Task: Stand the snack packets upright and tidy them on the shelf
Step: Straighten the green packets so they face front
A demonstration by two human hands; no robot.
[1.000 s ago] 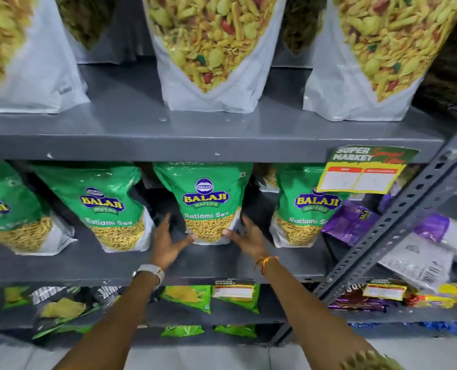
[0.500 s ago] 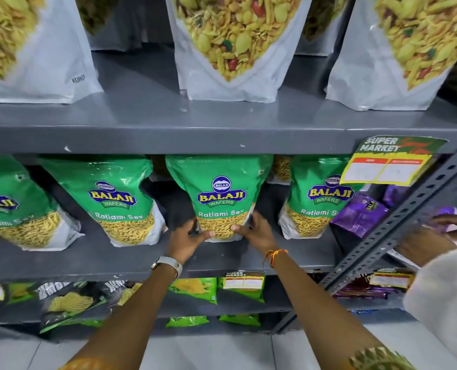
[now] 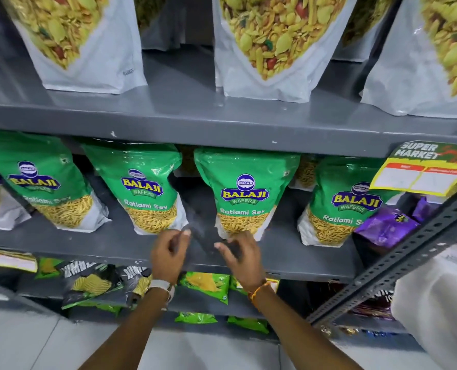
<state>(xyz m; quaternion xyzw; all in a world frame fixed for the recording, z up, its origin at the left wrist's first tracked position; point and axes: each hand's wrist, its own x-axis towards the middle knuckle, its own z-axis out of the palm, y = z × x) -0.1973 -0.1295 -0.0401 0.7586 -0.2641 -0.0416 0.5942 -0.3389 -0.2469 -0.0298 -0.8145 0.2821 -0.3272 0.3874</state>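
My two bare hands hover at the front lip of the grey painted-metal middle shelf (image 3: 296, 256), where four green Balaji Ratlami Sev pouches stand upright in a row. Above them, on the grey upper shelf board (image 3: 184, 113), stand large white stand-up pouches of yellow snack mix (image 3: 264, 46). The green pouch I am working at (image 3: 244, 193) stands third from the left, its base on the middle shelf just behind my right hand (image 3: 239, 253), with the neighbouring green pouch (image 3: 144, 188) to its left and another green pouch (image 3: 347, 204) to its right, a gap of bare shelf on either side. A purple foil packet (image 3: 385, 229) leans beside the slotted grey steel upright (image 3: 398, 259), and a yellow-and-green supermarket price tag (image 3: 422, 172) hangs from the upper shelf edge. My left hand (image 3: 170, 253), a white-strapped watch (image 3: 159, 285) at the wrist, is loosely curled and grips nothing; my right hand, with an orange thread band (image 3: 256, 291), has fingers relaxed and apart, touching no pouch.
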